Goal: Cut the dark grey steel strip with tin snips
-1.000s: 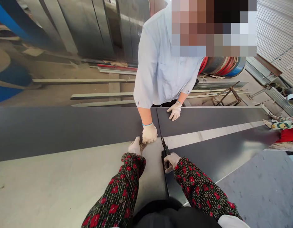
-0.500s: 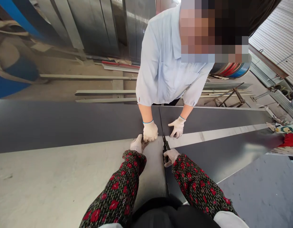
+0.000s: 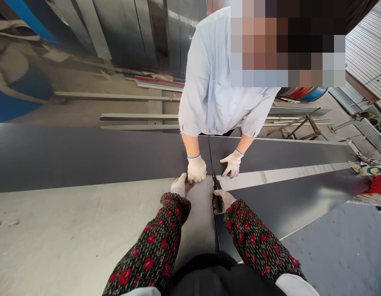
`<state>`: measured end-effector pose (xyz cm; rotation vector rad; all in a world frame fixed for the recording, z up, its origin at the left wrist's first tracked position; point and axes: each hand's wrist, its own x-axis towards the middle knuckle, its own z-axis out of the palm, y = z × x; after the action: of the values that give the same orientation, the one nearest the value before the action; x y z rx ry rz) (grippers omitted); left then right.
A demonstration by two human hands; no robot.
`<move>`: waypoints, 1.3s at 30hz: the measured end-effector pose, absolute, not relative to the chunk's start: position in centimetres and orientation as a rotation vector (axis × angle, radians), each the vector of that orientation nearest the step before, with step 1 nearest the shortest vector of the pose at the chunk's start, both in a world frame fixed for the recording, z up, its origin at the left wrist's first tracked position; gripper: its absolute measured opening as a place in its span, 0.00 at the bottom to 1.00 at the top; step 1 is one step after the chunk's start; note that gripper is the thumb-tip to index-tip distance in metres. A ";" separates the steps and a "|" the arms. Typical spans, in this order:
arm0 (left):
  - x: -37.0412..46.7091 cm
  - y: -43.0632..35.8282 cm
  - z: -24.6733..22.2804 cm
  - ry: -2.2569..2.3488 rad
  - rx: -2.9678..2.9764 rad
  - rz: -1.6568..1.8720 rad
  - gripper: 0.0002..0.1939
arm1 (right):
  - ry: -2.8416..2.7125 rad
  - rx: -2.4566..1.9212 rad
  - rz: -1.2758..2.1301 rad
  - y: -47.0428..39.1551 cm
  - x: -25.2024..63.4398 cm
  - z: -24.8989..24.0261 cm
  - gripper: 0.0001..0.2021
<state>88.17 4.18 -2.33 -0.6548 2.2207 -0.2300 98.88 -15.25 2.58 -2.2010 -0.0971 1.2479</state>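
Two long dark sheets (image 3: pixel 85 156) lay across the bench (image 3: pixel 54 230), and the cut (image 3: pixel 215 230) running through them served as the landmark. Such metal looked thin and springy, stiff along its length but apt to flap and buckle, with fresh edges judged sharp; it was best held flat, pressed down close beside the cut, not gripped at the raw edge. A co-worker (image 3: pixel 215 82) stood at the far end of the cut, one gloved hand (image 3: pixel 196 169) flat just left of it, the other (image 3: pixel 231 163) just right. Nearer, the left hand (image 3: pixel 180 185) pressed down just left of the cut, fingers curled loosely, clamped on nothing. Right hand (image 3: pixel 223 200) was closed round the snips (image 3: pixel 216 190) on the cut itself.
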 end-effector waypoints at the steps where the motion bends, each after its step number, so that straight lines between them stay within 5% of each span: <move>1: 88.1 4.2 -2.3 2.224 -0.672 -0.240 0.31 | 0.157 -2.316 1.410 -13.6 100.8 3.2 0.20; 10: 84.6 2.0 -2.6 1.935 -0.303 0.005 0.24 | 0.419 -2.397 2.026 -9.0 105.0 4.4 0.28; 13: 78.9 -1.2 -4.8 1.539 0.082 0.315 0.11 | 0.300 -2.420 1.934 -9.7 104.9 4.8 0.23; 17: 74.3 -3.8 -6.7 1.201 0.323 0.538 0.10 | 0.117 -2.373 1.579 -13.8 99.2 3.7 0.22; 24: 74.8 -3.6 -6.8 1.155 0.357 0.582 0.11 | 0.238 -2.108 1.409 -21.3 83.6 -1.8 0.01; 39: 74.5 -3.7 -6.5 1.152 0.351 0.580 0.08 | 0.156 -1.880 1.626 -22.6 86.9 -0.9 0.10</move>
<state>74.55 -3.73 -6.54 0.3508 1.1523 0.5798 86.87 -22.61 -0.87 -1.8796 0.1562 1.6261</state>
